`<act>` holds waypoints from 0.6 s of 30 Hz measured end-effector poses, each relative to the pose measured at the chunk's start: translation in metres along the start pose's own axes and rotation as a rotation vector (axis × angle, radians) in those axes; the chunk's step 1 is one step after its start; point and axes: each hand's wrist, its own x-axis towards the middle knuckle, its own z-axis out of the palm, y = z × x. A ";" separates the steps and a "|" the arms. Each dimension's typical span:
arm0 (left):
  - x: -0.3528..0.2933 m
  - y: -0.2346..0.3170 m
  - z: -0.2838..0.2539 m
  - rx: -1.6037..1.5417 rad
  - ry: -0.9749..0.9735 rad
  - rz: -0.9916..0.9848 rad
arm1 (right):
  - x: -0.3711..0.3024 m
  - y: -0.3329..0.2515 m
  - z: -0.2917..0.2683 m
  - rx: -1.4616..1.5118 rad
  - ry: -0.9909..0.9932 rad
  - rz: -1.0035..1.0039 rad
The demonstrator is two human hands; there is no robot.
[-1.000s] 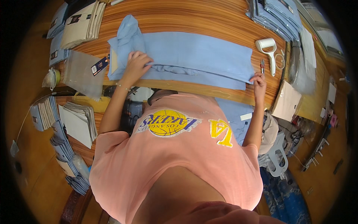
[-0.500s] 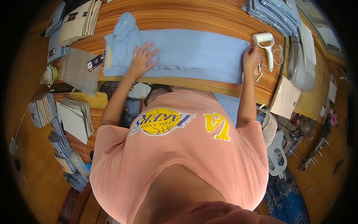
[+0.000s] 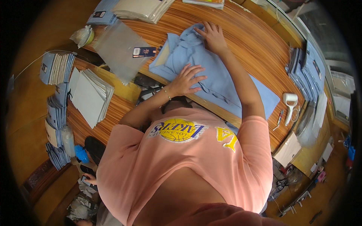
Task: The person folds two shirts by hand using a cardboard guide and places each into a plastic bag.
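A light blue garment (image 3: 215,71) lies folded into a long strip along the near table edge, its left end loosely bunched. My left hand (image 3: 185,81) rests on it near that edge, palm down with fingers spread. On the far side of the bunched part is my right hand (image 3: 213,37), its fingers apart and touching the cloth. My right forearm hides some of the strip. A dark hang tag (image 3: 144,52) lies beside the garment's left end, on a clear plastic bag (image 3: 117,47).
A white lint roller (image 3: 290,100) and a small slim tool (image 3: 279,118) lie right of the garment. Packed blue garments (image 3: 307,71) are stacked far right, beige ones (image 3: 145,9) far left. White sheets (image 3: 88,98) lie left. Another person's hand (image 3: 89,179) shows at lower left.
My right hand has left the garment's right end and reached across to its bunched left part. My left hand has shifted toward the near edge. The view has turned.
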 end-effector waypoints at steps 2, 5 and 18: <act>0.000 -0.014 -0.018 -0.052 0.087 -0.024 | 0.028 0.005 0.012 -0.078 -0.204 -0.005; 0.015 -0.054 -0.054 -0.280 0.408 -0.246 | 0.028 0.021 0.020 0.040 -0.740 0.168; 0.070 -0.110 -0.014 -0.349 -1.121 -0.172 | -0.021 -0.108 -0.253 1.213 -0.225 0.377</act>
